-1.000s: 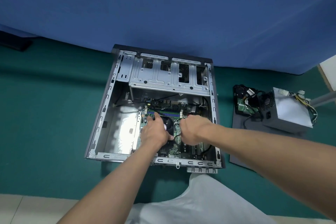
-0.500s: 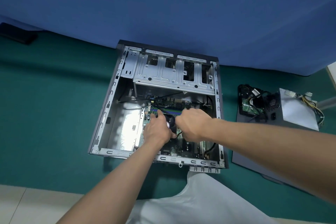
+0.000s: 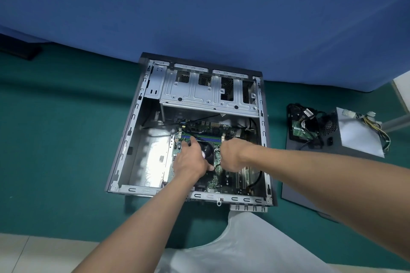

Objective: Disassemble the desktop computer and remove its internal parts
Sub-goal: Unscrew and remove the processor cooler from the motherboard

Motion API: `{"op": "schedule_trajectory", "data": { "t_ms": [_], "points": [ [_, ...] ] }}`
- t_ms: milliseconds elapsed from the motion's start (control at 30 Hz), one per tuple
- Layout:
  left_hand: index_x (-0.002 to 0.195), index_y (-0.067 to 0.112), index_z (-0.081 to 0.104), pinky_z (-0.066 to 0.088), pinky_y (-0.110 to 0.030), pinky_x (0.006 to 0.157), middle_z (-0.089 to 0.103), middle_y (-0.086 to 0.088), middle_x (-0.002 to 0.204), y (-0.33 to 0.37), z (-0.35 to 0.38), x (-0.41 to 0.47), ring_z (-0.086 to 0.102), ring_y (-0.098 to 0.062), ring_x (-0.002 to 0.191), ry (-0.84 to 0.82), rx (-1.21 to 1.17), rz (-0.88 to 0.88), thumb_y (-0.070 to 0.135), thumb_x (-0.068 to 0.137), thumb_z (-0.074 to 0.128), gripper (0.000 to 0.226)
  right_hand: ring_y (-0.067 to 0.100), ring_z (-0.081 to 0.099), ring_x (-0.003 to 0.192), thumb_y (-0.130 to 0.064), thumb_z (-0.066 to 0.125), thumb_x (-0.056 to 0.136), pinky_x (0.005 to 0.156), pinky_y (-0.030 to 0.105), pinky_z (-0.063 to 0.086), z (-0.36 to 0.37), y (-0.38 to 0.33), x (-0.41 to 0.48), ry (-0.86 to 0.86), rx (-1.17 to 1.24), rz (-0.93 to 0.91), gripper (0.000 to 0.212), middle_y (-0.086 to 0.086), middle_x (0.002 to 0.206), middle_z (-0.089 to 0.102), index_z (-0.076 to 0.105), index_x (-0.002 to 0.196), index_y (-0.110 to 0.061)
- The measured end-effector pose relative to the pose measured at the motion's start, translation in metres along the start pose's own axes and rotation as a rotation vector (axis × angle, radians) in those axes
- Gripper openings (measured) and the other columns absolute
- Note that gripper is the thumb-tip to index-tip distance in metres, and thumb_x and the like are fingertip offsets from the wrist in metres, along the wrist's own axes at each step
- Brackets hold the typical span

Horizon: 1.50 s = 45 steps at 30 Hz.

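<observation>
One round black fan (image 3: 208,148) sits gripped by left hand (image 3: 191,162).

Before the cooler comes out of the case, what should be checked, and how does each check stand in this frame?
1. Left hand grips the CPU cooler fan: ok.
2. Right hand hold: cannot tell, fingers hidden.
3. Black cable beside the fan unplugged from the motherboard: cannot tell.
4. Fan freed from the motherboard: cannot tell, hands cover its corners.
5. Power supply out of the computer case: ok, lying to its right.
</observation>
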State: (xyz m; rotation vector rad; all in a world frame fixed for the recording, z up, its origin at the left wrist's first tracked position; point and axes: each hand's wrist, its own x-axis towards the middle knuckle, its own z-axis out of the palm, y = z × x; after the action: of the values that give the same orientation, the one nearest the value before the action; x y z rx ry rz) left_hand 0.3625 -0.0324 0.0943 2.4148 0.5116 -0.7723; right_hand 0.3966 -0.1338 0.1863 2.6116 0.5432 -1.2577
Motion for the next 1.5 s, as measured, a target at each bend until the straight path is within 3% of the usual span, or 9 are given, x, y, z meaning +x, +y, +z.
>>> {"op": "schedule_trajectory", "data": {
  "t_ms": [167, 333, 533, 600, 667, 867, 1100, 1367, 1500],
  "points": [
    [0.155, 0.018, 0.008, 0.043, -0.044, 0.099, 0.016, -0.014, 0.159, 0.000, 0.000, -0.001, 0.041, -0.036, 0.134, 0.015, 0.029, 0.009, 0.025, 0.086, 0.070, 0.093, 0.026, 0.051, 0.067, -0.020, 0.041, 0.100, 0.058, 0.035, 0.044, 0.004, -0.016, -0.005, 0.024, -0.649, -0.294, 0.024, 0.008, 0.077, 0.052, 0.059, 0.109, -0.007],
    [0.155, 0.017, 0.007, 0.038, -0.044, 0.104, 0.011, -0.014, 0.161, -0.001, 0.000, -0.003, 0.036, -0.035, 0.138, 0.025, 0.027, 0.015, 0.014, 0.091, 0.056, 0.080, 0.023, 0.052, 0.065, -0.022, 0.040, 0.102, 0.055, 0.033, 0.041, 0.004, -0.015, -0.004, 0.130, -0.950, -0.503, 0.022, 0.002, 0.074, 0.052, 0.059, 0.103, -0.012],
    [0.154, 0.018, 0.009, 0.042, -0.045, 0.100, 0.016, -0.012, 0.160, 0.001, -0.003, -0.004, 0.040, -0.035, 0.135, -0.009, -0.005, -0.017, 0.025, 0.083, 0.074, 0.097, 0.018, 0.061, 0.057, -0.020, 0.056, 0.089, 0.044, 0.020, 0.038, 0.005, -0.015, -0.003, 0.208, 0.308, 0.113, 0.018, 0.006, 0.070, 0.055, 0.055, 0.077, -0.006],
    [0.154, 0.017, 0.010, 0.043, -0.045, 0.100, 0.017, -0.012, 0.159, 0.000, -0.003, -0.003, 0.040, -0.034, 0.135, -0.014, -0.012, -0.017, 0.034, 0.077, 0.081, 0.107, 0.012, 0.055, 0.043, -0.017, 0.046, 0.095, 0.033, 0.014, 0.029, 0.003, -0.012, -0.004, 0.007, 1.001, 0.433, 0.017, 0.006, 0.066, 0.057, 0.052, 0.085, -0.005],
    [0.154, 0.017, 0.011, 0.043, -0.044, 0.099, 0.019, -0.012, 0.159, 0.000, -0.003, -0.003, 0.041, -0.035, 0.134, -0.008, -0.013, -0.012, 0.038, 0.072, 0.083, 0.111, 0.008, 0.045, 0.041, -0.020, 0.038, 0.100, 0.034, 0.016, 0.024, 0.005, -0.012, -0.008, -0.200, 1.237, 0.546, 0.016, 0.003, 0.059, 0.051, 0.047, 0.091, -0.009],
    [0.154, 0.017, 0.011, 0.044, -0.045, 0.098, 0.020, -0.011, 0.158, 0.002, -0.002, -0.002, 0.044, -0.035, 0.132, 0.001, 0.015, -0.018, 0.037, 0.074, 0.082, 0.109, 0.015, 0.056, 0.071, -0.015, 0.047, 0.096, 0.061, 0.024, 0.053, 0.016, -0.011, -0.004, 0.000, 0.436, 0.194, 0.014, 0.004, 0.083, 0.055, 0.053, 0.088, -0.005],
    [0.154, 0.017, 0.011, 0.043, -0.045, 0.099, 0.020, -0.013, 0.157, 0.003, -0.001, -0.004, 0.044, -0.036, 0.130, 0.014, 0.029, -0.006, 0.022, 0.084, 0.072, 0.093, 0.018, 0.046, 0.053, -0.022, 0.034, 0.103, 0.045, 0.030, 0.033, 0.008, -0.005, -0.013, 0.145, -0.894, -0.414, 0.027, 0.000, 0.064, 0.048, 0.057, 0.114, -0.014],
    [0.154, 0.015, 0.007, 0.041, -0.046, 0.105, 0.010, -0.017, 0.161, 0.002, -0.006, -0.008, 0.035, -0.036, 0.139, -0.036, 0.031, 0.023, 0.038, 0.078, 0.078, 0.107, 0.024, 0.055, 0.071, -0.017, 0.051, 0.091, 0.061, 0.033, 0.044, 0.004, -0.003, -0.009, 0.186, -0.315, -0.121, 0.027, 0.001, 0.073, 0.053, 0.040, 0.066, -0.015],
    [0.154, 0.009, 0.006, 0.009, -0.045, 0.121, -0.005, -0.021, 0.160, 0.002, -0.002, -0.019, -0.001, -0.036, 0.149, 0.072, 0.269, 0.207, 0.040, 0.089, 0.066, 0.093, 0.027, 0.055, 0.073, -0.013, 0.046, 0.089, 0.065, 0.034, 0.045, -0.015, 0.030, -0.008, 0.247, 0.110, -0.001, 0.020, 0.003, 0.070, 0.052, 0.049, 0.069, -0.012]
  ]
}}
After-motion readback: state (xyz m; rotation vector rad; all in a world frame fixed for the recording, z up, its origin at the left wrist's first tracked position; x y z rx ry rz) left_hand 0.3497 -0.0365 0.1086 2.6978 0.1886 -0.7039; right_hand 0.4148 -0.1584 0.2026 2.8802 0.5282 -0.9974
